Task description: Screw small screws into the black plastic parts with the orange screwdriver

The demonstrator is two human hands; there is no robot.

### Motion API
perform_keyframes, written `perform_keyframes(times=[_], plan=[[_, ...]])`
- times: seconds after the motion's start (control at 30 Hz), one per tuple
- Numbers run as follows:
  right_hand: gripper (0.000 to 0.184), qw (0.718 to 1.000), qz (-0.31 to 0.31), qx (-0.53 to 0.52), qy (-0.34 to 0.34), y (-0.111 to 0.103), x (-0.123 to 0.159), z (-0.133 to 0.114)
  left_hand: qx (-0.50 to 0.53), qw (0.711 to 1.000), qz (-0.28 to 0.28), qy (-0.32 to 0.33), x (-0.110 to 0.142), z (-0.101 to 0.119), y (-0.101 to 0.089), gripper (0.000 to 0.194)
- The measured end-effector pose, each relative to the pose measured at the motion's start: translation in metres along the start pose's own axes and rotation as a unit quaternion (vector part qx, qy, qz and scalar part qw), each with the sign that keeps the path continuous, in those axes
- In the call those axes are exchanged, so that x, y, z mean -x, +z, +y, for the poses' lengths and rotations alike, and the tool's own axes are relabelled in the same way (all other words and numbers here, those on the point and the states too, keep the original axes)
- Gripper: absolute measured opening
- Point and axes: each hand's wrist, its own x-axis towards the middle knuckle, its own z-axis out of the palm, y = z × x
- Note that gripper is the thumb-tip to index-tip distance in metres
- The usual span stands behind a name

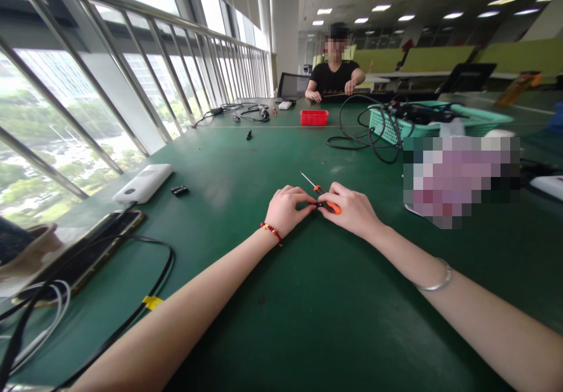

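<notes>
Both of my hands rest on the green table (308, 298), close together at the centre. My right hand (352, 209) is closed around an orange-and-black screwdriver (328, 200), whose thin metal shaft points up and to the left. My left hand (287, 207) is closed in a pinch on a small dark part (310, 205) right at the screwdriver handle; I cannot make out what the part is. A red bead bracelet is on my left wrist and a silver bangle on my right.
A white power bank (143, 183) and a small black part (179, 190) lie to the left, with a phone-like slab (94, 245) and black cables nearer me. Farther off are a red tray (314, 117), a teal basket (440, 123) with cables, and a seated person (335, 78).
</notes>
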Motion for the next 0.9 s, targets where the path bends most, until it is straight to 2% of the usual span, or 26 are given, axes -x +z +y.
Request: perform_keyframes(times=[0.17,0.37,0.57,0.77,0.9], plan=[[0.018,1.000,0.001,-0.003,0.000,0.0008,0.0005,0.0006,0.001,1.000,-0.003,0.006,0.0001,0.0011,-0.0004,0.013],[0.018,1.000,0.003,-0.003,0.007,0.0011,0.0016,0.0007,-0.044,0.998,-0.015,0.030,0.0001,0.0030,-0.0003,0.015],[0.018,1.000,-0.010,-0.017,0.019,0.0009,0.0016,0.0003,0.019,0.999,-0.012,0.036,-0.0007,-0.0014,0.0007,0.014],[0.020,0.999,-0.003,-0.021,0.030,0.0024,0.0023,0.0003,-0.049,0.997,-0.017,0.053,0.0001,0.0025,-0.0001,0.017],[0.020,0.999,-0.006,-0.020,0.032,0.0020,0.0023,-0.0001,-0.058,0.997,-0.007,0.051,0.0008,0.0044,-0.0004,0.014]])
